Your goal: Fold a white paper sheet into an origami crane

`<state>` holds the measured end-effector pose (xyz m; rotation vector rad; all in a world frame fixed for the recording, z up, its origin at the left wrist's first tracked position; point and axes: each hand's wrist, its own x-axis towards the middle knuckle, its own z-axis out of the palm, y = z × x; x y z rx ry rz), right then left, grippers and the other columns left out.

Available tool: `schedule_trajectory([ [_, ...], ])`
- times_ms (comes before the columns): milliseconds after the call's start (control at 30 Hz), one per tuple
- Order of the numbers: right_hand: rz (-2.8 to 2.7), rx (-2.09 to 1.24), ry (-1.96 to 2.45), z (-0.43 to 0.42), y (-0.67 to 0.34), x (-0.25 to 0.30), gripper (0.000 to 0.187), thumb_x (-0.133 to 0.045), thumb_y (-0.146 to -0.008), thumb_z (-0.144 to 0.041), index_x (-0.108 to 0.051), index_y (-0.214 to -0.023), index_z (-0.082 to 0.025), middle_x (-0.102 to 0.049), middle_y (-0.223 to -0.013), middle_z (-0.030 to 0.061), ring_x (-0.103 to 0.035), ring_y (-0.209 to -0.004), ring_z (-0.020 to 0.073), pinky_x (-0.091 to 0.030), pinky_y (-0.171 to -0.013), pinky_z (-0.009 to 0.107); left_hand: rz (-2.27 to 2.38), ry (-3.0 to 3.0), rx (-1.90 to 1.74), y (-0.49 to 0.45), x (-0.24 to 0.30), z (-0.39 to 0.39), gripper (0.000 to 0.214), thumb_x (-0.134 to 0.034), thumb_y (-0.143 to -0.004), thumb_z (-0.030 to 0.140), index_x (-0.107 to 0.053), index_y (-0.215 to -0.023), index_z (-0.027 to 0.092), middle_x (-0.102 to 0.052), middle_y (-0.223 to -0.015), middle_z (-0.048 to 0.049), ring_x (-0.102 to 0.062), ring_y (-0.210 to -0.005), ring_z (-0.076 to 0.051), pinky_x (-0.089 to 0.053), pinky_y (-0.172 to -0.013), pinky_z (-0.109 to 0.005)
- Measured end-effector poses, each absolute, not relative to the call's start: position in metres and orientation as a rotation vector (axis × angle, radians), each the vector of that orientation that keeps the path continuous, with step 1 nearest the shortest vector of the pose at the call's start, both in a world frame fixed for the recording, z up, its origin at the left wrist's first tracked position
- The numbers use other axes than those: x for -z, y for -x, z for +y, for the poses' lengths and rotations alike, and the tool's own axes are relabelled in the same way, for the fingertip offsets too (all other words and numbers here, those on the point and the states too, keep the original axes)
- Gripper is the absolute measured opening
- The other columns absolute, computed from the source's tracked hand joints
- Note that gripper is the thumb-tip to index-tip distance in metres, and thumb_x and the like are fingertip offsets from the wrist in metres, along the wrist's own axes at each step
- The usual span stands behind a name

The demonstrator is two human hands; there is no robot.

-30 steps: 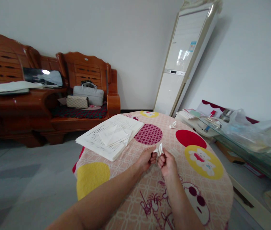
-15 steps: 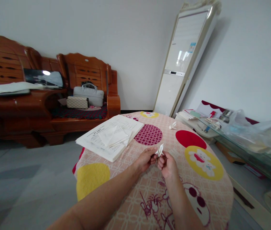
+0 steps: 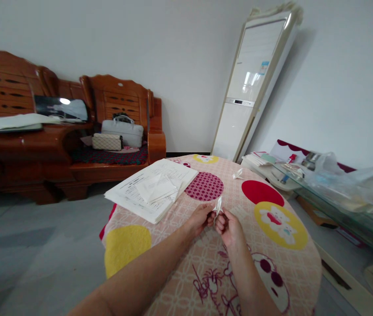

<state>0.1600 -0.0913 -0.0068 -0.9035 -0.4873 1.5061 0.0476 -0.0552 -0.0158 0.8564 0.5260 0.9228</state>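
Observation:
Between my fingertips is a small folded piece of white paper (image 3: pixel 218 204), held just above the middle of the round table. My left hand (image 3: pixel 202 217) pinches its left side, and my right hand (image 3: pixel 227 224) grips it from the right; the fingers of both are curled and close together. The lower part of the folded paper is hidden by the fingers. Farther back on the tablecloth (image 3: pixel 169 281) lies another small folded white paper piece (image 3: pixel 238 174). To the left of my hands, a stack of printed sheets (image 3: pixel 133 199) carries some loose folded paper (image 3: pixel 158 186) on top.
Beyond the table's left stands a wooden sofa (image 3: pixel 120 96) with a grey bag (image 3: pixel 123 131) and a patterned purse (image 3: pixel 107 141). A tall white air conditioner (image 3: pixel 237 114) is at the back. On the right, a glass-topped stand (image 3: pixel 338 210) holds plastic bags (image 3: pixel 326 171) and papers.
The folded paper has turned a little in my fingers and now looks narrower and more upright. Both hands stay in nearly the same place.

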Motion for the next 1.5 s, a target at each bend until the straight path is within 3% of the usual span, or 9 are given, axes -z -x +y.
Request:
schedule_trajectory([
  [233,-0.478,-1.508,0.925,-0.092,-0.157,0.005,0.025,-0.056,-0.081,-0.034,-0.05,-0.063,-0.018,-0.035,-0.038,-0.0111,-0.027,-0.028,0.0046,-0.018,-0.03,0.018,0.593,-0.877,-0.901,-0.05,0.015,-0.053,0.031,-0.057,-0.078,0.038,-0.043,-0.061,0.016,-0.033,-0.051,0.0084,-0.023,-0.038,-0.003,-0.019,-0.039,-0.018],
  [400,-0.464,-1.423,0.989,-0.092,-0.159,0.004,0.025,-0.058,-0.079,-0.035,-0.051,-0.062,-0.018,-0.037,-0.038,-0.01,-0.032,-0.029,0.006,-0.021,-0.031,0.018,0.66,-0.984,-0.977,-0.046,0.011,-0.055,0.031,-0.061,-0.077,0.042,-0.054,-0.069,0.013,-0.048,-0.056,0.0036,-0.039,-0.043,-0.005,-0.032,-0.044,-0.019],
  [533,-0.453,-1.308,1.07,-0.093,-0.16,0.005,0.021,-0.057,-0.077,-0.033,-0.054,-0.065,-0.017,-0.042,-0.039,-0.0085,-0.037,-0.03,0.007,-0.022,-0.031,0.019,0.786,-1.411,-1.141,-0.038,0.006,-0.054,0.017,-0.058,-0.079,0.024,-0.066,-0.09,0.015,-0.067,-0.084,-0.004,-0.06,-0.074,-0.014,-0.048,-0.069,-0.025],
  [700,-0.512,-1.211,1.171,-0.095,-0.157,0.003,0.021,-0.054,-0.075,-0.034,-0.057,-0.065,-0.016,-0.044,-0.039,-0.0078,-0.038,-0.029,0.0075,-0.022,-0.03,0.019,0.894,-2.245,-1.202,-0.033,0.005,-0.057,0.042,-0.044,-0.071,0.002,-0.069,-0.102,0.017,-0.068,-0.111,-0.0081,-0.058,-0.107,-0.02,-0.043,-0.097,-0.032],
  [967,-0.776,-1.034,1.334,-0.093,-0.155,0.01,0.024,-0.057,-0.075,-0.038,-0.063,-0.074,-0.015,-0.057,-0.048,-0.0012,-0.048,-0.036,0.0129,-0.031,-0.034,0.022,1.234,-2.444,-0.861,-0.029,0.009,-0.05,0.025,-0.043,-0.087,0.016,-0.068,-0.087,0.016,-0.068,-0.077,-0.0057,-0.057,-0.065,-0.016,-0.041,-0.064,-0.025],
  [1100,-1.206,-0.605,1.467,-0.092,-0.16,0.009,0.027,-0.052,-0.079,-0.024,-0.07,-0.096,-0.014,-0.072,-0.082,0.0087,-0.066,-0.073,0.0207,-0.05,-0.066,0.03,1.289,-2.423,-0.809,-0.029,0.011,-0.046,0.022,-0.046,-0.086,0.016,-0.068,-0.086,0.015,-0.067,-0.075,-0.0058,-0.054,-0.062,-0.015,-0.039,-0.063,-0.026],
  [1233,-1.562,-0.288,1.531,-0.096,-0.157,0.007,0.04,-0.041,-0.076,-0.006,-0.071,-0.1,-0.011,-0.071,-0.104,0.0145,-0.064,-0.1,0.0239,-0.044,-0.091,0.033,1.35,-2.367,-0.833,-0.03,0.015,-0.045,0.023,-0.044,-0.086,0.015,-0.067,-0.084,0.013,-0.064,-0.072,-0.0073,-0.051,-0.06,-0.016,-0.039,-0.063,-0.027],
  [1367,-1.717,-0.115,1.733,-0.101,-0.149,0.005,0.039,-0.044,-0.079,-0.003,-0.066,-0.111,-0.009,-0.069,-0.106,0.0164,-0.063,-0.101,0.0242,-0.043,-0.086,0.03,1.348,-2.32,-0.887,-0.031,0.017,-0.047,0.021,-0.046,-0.085,0.013,-0.066,-0.079,0.014,-0.062,-0.069,-0.0063,-0.049,-0.059,-0.015,-0.038,-0.064,-0.027],
  [1500,-1.802,0.015,2.037,-0.103,-0.146,0.0,0.027,-0.041,-0.092,-0.012,-0.066,-0.103,-0.011,-0.071,-0.095,0.0147,-0.066,-0.088,0.022,-0.041,-0.073,0.028,1.281,-2.285,-0.931,-0.034,0.015,-0.052,0.017,-0.051,-0.083,0.016,-0.066,-0.076,0.017,-0.06,-0.066,-0.0037,-0.047,-0.058,-0.014,-0.037,-0.062,-0.026],
])
